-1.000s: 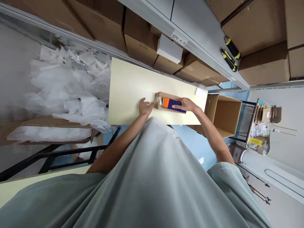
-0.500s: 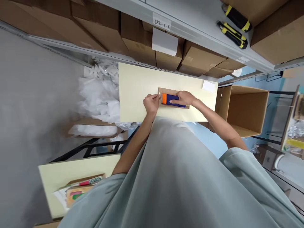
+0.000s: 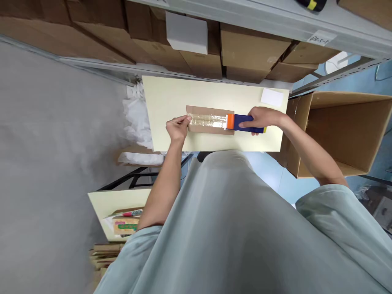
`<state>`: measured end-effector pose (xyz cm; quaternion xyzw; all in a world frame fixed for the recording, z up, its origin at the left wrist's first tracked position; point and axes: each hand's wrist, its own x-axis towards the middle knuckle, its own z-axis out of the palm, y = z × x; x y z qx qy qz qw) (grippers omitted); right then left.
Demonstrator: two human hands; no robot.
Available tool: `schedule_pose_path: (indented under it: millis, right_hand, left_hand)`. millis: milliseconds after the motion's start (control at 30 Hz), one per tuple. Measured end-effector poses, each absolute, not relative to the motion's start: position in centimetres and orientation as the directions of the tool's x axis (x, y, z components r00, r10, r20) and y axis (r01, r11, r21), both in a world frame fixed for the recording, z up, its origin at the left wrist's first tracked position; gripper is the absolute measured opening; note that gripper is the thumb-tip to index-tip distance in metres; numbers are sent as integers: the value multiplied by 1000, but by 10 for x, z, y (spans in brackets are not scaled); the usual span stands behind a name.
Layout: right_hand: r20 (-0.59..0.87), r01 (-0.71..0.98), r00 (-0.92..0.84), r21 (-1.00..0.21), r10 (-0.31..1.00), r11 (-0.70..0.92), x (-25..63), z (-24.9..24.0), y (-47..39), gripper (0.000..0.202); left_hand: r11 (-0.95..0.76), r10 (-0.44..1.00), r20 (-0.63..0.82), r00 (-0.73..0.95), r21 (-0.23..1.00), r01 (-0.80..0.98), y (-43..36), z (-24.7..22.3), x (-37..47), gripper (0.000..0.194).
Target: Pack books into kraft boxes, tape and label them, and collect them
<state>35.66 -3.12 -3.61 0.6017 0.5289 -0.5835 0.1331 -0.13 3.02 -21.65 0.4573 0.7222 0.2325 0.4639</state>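
A flat, narrow cardboard box [image 3: 211, 130] lies on the cream tabletop [image 3: 171, 92]. Shiny clear packing tape [image 3: 208, 120] runs along the middle of its upper face. My right hand [image 3: 259, 118] is wrapped round a dark blue and orange tape dispenser [image 3: 241, 122], whose orange end sits at the box's right end. At the left end, the fingers of my left hand [image 3: 179, 126] pinch together at the edge, where the tape meets the cardboard. I cannot make out whether they grip the tape, the box or both.
Brown cartons [image 3: 254, 49] line the shelf beyond the table. A white slip of paper [image 3: 272, 97] lies at the table's far right corner. Beside it stands a large open carton [image 3: 346, 134]. White packing material [image 3: 134, 118] is heaped at the left.
My right hand has drawn the tape dispenser rightward along the box, leaving a strip of tape behind it. My left hand stays at the box's left end. The view has shifted.
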Motion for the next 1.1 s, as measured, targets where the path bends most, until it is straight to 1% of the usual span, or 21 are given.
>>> schedule_pose_path:
  millis: [67,133,200,300,400,533,667,767,833,967,1033,1100]
  right_hand:
    - [-877,784,-235,-426,418,-451,388,-31,-46,65]
    - [-892,784,-237,-410,386,-466,406,-36,-55,66]
    - [-901,797,-239,-395,362,-457,412,-52,-59,65]
    - [-909,804,-236,-382,344,-456,411,-81,-60,60]
    - [-899,762,-266,-417,347,-496,415,-97,-62,58]
    - [-860,699,-322,-498,396,-514,428,-93,-70,62]
    - [-855,742,-282,-482,436,-465,431,-95,-76,59]
    - [-864,791,-230,-434,447,-431,421,-101,-74,57]
    - [-869,832,-172,-381,464,-405,408,-103,-72,54]
    - [-843,888,-68,-294,533,-352,377,-106,-69,46]
    - [-823,918,10,-217,567,-331,361,-113,-71,44]
    - [-803,938,114,-108,586,-330,350,-122,-79,38]
  left_hand:
    - [481,873,-455,-174,746,462,32,-215,1,14]
    - [480,874,-445,-194,735,479,32,-212,4,11]
    - [490,869,-447,-212,721,490,32,-207,8,9]
    - [529,846,-476,-242,687,498,33,-199,14,13]
    - [570,819,-503,-276,659,490,34,-191,21,17]
    - [593,805,-510,-304,667,451,33,-187,27,17]
    - [590,807,-509,-299,676,442,31,-188,29,19]
    - [590,806,-514,-293,662,462,31,-190,28,19]
    - [586,808,-515,-285,659,472,31,-191,26,20]
    - [569,820,-506,-266,671,475,31,-195,21,18]
    - [552,831,-496,-251,681,482,30,-198,18,17]
    - [527,846,-482,-229,693,492,29,-203,15,15]
